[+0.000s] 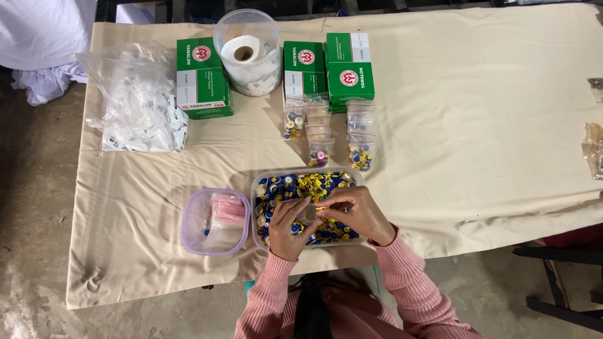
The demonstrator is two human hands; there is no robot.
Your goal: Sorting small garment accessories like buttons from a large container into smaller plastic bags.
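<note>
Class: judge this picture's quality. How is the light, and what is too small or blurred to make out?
Head view: soft, even light, faint shadows under the green boxes; cloth-covered table bows from lens distortion; the small item between left hand and right hand is unclear.

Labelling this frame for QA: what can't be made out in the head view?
- What the left hand and right hand pinch together: too small, covered by fingers.
- Tray of blue and yellow caps: near part hidden under both hands.
- Contents of the large clear bag: blurred by crumpled plastic.
- Small packets at the right: cut by the frame edge.
- Paper roll in the round tub: lower part hidden by the cloudy wall.
</note>
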